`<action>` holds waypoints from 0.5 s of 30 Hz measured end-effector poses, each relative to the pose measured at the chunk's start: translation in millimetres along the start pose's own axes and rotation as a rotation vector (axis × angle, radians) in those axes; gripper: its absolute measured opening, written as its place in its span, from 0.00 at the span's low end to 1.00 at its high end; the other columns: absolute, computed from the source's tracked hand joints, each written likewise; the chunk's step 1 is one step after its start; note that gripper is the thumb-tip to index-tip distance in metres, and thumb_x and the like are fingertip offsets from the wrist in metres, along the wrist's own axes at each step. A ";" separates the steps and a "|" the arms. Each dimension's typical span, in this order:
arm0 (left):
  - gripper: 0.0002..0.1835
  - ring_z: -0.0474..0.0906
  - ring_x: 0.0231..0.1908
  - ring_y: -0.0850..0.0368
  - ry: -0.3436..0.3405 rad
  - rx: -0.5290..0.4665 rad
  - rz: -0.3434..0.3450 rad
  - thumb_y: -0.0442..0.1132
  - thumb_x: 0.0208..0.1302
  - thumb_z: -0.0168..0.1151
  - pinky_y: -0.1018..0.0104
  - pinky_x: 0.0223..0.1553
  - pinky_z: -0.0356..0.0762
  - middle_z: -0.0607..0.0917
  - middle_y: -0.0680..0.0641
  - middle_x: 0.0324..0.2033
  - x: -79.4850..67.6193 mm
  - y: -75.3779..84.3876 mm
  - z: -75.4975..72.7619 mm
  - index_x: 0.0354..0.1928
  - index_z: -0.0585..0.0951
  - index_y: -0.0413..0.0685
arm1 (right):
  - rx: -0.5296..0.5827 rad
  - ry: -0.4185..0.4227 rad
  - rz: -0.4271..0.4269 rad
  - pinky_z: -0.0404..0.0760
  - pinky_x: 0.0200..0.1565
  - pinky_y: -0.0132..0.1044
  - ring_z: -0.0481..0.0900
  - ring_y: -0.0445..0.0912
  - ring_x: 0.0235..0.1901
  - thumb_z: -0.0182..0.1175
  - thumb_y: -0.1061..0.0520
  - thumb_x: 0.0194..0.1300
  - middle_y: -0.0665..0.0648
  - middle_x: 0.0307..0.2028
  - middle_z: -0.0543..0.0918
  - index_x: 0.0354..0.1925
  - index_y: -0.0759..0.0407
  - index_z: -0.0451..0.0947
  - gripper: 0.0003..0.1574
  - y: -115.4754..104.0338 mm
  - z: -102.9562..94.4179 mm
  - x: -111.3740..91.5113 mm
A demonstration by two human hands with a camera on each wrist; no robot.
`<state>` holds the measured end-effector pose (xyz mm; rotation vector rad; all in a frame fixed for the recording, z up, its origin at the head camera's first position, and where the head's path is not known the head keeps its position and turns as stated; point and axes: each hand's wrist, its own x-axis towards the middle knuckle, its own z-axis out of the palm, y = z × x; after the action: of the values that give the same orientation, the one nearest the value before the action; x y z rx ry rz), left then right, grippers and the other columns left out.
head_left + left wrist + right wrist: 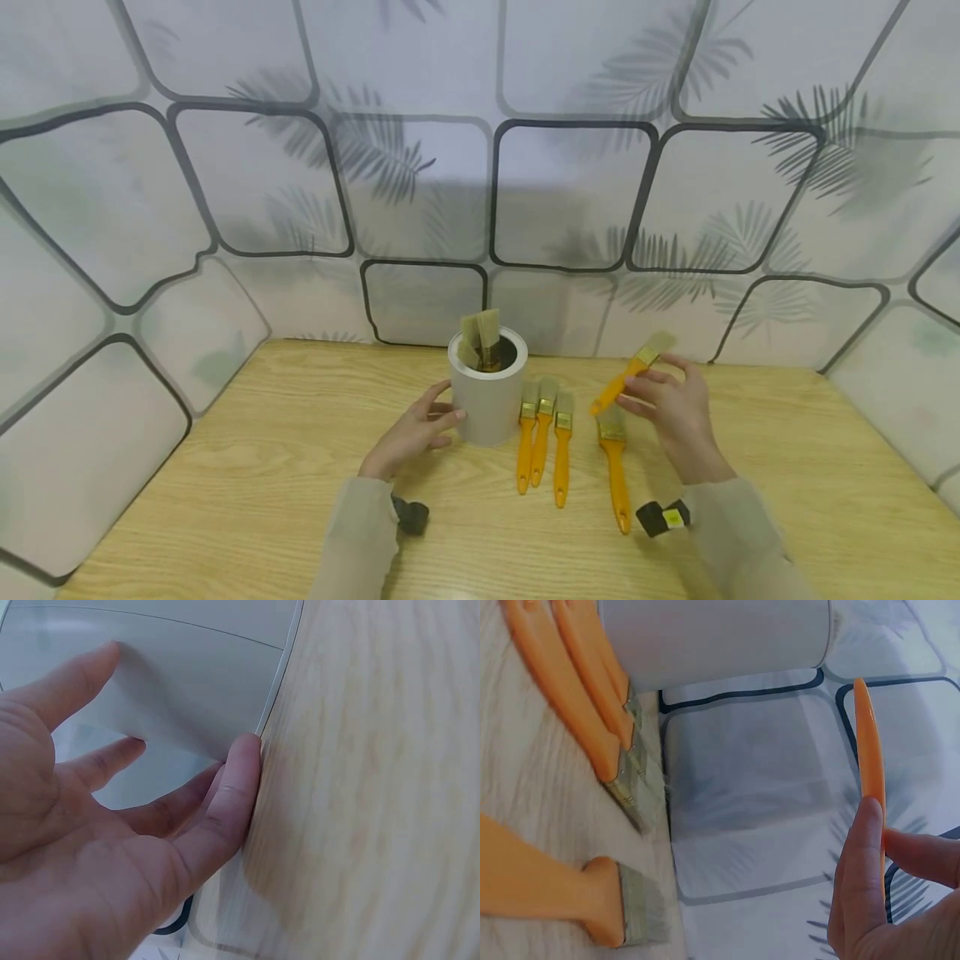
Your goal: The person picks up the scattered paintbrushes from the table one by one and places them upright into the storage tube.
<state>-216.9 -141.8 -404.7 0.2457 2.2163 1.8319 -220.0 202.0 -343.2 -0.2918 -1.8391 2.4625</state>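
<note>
Left grip (414,433) curls against the smooth, cylindrical can (487,408). At its three o'clock, right grip (678,410) pinches an orange-handled brush (636,367), bristles toward one; flat brushes (545,406) lie four-o'clockward on wood-grained desk (247,467).

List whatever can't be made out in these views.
- Head: lower ends of the brushes standing in the white can, hidden by its wall.
- Head: any lettering on the ferrules of the three side-by-side brushes, too small to read.
- Left wrist: part of the can, cut off by the top edge.
- Right wrist: bristle end of the held brush, hidden by the right hand.
</note>
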 end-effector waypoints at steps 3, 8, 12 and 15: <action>0.38 0.70 0.63 0.29 0.011 -0.016 -0.017 0.44 0.76 0.60 0.43 0.60 0.77 0.66 0.27 0.66 -0.4 0.6 1.1 0.79 0.54 0.44 | 0.046 0.044 -0.024 0.88 0.44 0.38 0.84 0.41 0.33 0.58 0.75 0.68 0.55 0.43 0.73 0.75 0.57 0.44 0.48 -2.3 6.0 -1.2; 0.37 0.70 0.63 0.30 0.015 -0.016 -0.025 0.42 0.76 0.59 0.43 0.60 0.77 0.67 0.28 0.66 -2.4 2.2 1.9 0.80 0.54 0.45 | 0.121 0.109 -0.069 0.89 0.42 0.39 0.83 0.43 0.30 0.58 0.76 0.67 0.55 0.41 0.73 0.71 0.55 0.49 0.44 -5.0 19.2 -2.3; 0.38 0.71 0.62 0.31 0.019 -0.010 -0.026 0.43 0.76 0.60 0.44 0.60 0.77 0.67 0.28 0.65 -1.6 0.8 1.4 0.79 0.55 0.46 | 0.174 0.138 -0.109 0.89 0.39 0.39 0.82 0.44 0.28 0.58 0.77 0.67 0.57 0.42 0.72 0.68 0.55 0.51 0.42 -7.5 31.7 -1.9; 0.38 0.72 0.62 0.32 0.031 -0.016 -0.031 0.43 0.75 0.61 0.44 0.60 0.78 0.68 0.30 0.65 -0.2 -1.2 1.5 0.79 0.55 0.46 | 0.208 0.152 -0.141 0.89 0.37 0.39 0.82 0.44 0.27 0.58 0.77 0.67 0.57 0.40 0.73 0.67 0.55 0.52 0.41 -8.9 41.1 -1.2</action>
<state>-216.1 -140.7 -406.1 0.1801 2.2128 1.8490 -226.9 165.6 -323.3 -0.3164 -1.4781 2.4340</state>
